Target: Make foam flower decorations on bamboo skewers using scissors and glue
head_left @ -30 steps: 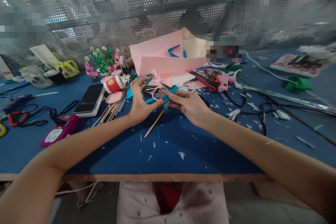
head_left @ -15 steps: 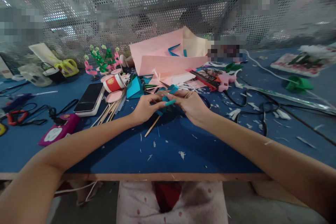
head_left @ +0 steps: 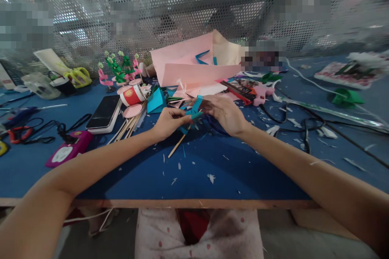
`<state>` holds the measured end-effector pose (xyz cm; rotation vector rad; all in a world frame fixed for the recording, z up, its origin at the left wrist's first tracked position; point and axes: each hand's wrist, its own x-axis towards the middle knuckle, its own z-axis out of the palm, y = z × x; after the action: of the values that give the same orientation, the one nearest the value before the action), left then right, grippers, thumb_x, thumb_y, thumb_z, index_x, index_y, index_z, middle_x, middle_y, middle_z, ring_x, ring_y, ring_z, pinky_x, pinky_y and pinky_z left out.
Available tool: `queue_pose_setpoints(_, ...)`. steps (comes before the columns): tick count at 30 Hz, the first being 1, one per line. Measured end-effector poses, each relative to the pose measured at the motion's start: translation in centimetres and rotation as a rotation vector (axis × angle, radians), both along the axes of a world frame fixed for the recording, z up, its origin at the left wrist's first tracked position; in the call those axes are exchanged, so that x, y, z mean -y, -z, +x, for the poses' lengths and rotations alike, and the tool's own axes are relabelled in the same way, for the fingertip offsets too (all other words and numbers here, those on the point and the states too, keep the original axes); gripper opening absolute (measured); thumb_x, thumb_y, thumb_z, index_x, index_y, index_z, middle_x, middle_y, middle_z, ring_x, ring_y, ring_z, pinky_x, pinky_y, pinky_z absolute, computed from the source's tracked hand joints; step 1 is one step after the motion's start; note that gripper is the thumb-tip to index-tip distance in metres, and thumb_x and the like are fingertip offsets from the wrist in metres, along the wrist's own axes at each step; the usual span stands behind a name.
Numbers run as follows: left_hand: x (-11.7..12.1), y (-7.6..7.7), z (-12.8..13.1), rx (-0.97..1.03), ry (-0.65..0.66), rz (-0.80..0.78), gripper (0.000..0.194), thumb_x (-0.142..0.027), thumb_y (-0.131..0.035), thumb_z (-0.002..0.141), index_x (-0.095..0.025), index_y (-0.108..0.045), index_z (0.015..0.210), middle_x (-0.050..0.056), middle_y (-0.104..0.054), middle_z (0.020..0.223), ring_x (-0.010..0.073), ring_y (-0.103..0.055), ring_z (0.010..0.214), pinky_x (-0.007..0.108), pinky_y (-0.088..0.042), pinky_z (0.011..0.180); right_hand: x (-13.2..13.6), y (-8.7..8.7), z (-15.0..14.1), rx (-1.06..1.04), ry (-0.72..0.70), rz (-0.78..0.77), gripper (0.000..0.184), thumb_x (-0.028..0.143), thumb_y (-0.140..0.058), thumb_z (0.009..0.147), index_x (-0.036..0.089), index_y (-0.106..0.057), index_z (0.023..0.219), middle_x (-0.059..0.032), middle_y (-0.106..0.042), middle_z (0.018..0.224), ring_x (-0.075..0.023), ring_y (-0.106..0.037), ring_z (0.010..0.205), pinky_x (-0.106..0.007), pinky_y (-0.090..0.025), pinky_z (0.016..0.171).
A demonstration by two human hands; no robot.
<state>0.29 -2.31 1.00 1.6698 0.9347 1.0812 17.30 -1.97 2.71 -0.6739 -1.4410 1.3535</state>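
Both my hands meet over the blue table (head_left: 212, 170). My left hand (head_left: 167, 122) is closed in a pinch on a teal paper strip piece (head_left: 194, 110) fixed to a thin wooden stick (head_left: 177, 146) that slants down toward me. My right hand (head_left: 225, 113) also grips the teal strips from the right, fingers curled round them. A loop of teal strip stands up between the two hands.
Pink paper sheets (head_left: 194, 66) lie behind the hands, with a red paper cup (head_left: 132, 96), a phone (head_left: 103, 114), loose sticks (head_left: 129, 126), finished paper flowers (head_left: 117, 72), a pink glue gun (head_left: 259, 94), black cables (head_left: 299, 123) at right, and paper scraps scattered about.
My left hand went from spread fingers to a pinch on the teal piece. Both hands then shifted slightly, turning the teal strips so a loop stands upward.
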Motion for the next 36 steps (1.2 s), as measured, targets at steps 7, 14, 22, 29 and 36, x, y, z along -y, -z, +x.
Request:
queue_pose_setpoints(7, 0.1, 0.1, 0.0, -0.003, 0.062, -0.046, 0.025, -0.036, -0.067, 0.063, -0.011, -0.066, 0.063, 0.002, -0.062, 0.055, 0.0061, -0.052, 0.047, 0.017, -0.044, 0.044, -0.2, 0.4, -0.3, 0.137, 0.079, 0.073, 0.037, 0.033, -0.054, 0.070, 0.027, -0.057, 0.106, -0.0001, -0.063, 0.089, -0.0114, -0.054, 0.065, -0.026, -0.044, 0.057)
queue_pose_setpoints(14, 0.2, -0.1, 0.1, 0.026, 0.147, -0.108, 0.023, -0.033, -0.070, 0.059, -0.011, -0.064, 0.060, 0.002, -0.064, 0.055, 0.0046, -0.051, 0.045, 0.015, -0.043, 0.043, -0.1, 0.5, -0.6, 0.309, 0.072, 0.068, 0.021, 0.036, -0.066, 0.061, 0.019, -0.055, 0.060, 0.0043, -0.049, 0.048, -0.0071, -0.040, 0.042, -0.023, -0.031, 0.040)
queue_pose_setpoints(22, 0.1, -0.2, 0.1, -0.003, 0.203, -0.162, 0.017, -0.028, -0.070, 0.060, -0.011, -0.066, 0.060, 0.002, -0.065, 0.056, 0.0034, -0.049, 0.044, 0.014, -0.041, 0.044, 0.3, -0.5, -0.5, 0.359, -0.146, -0.051, 0.032, 0.043, -0.068, 0.056, 0.020, -0.047, 0.048, 0.0072, -0.040, 0.037, -0.0042, -0.031, 0.034, -0.022, -0.023, 0.036)
queue_pose_setpoints(29, 0.1, -0.3, 0.0, -0.018, 0.274, -0.214, 0.015, -0.026, -0.071, 0.058, -0.012, -0.066, 0.058, 0.002, -0.066, 0.059, 0.0070, -0.056, 0.053, 0.018, -0.046, 0.054, 0.2, -0.6, -0.3, 0.382, -0.171, -0.042, 0.020, 0.034, -0.067, 0.055, 0.019, -0.054, 0.053, 0.0048, -0.051, 0.049, -0.0059, -0.041, 0.043, -0.021, -0.028, 0.040)
queue_pose_setpoints(36, 0.0, -0.5, -0.2, -0.044, 0.319, -0.244, 0.015, -0.024, -0.073, 0.054, -0.011, -0.066, 0.058, 0.002, -0.064, 0.056, 0.0067, -0.054, 0.051, 0.016, -0.043, 0.050, 0.0, -0.5, 0.3, 0.515, -0.262, 0.139, 0.024, 0.035, -0.058, 0.068, 0.018, -0.051, 0.052, 0.0046, -0.048, 0.048, -0.0058, -0.040, 0.043, -0.021, -0.030, 0.043)
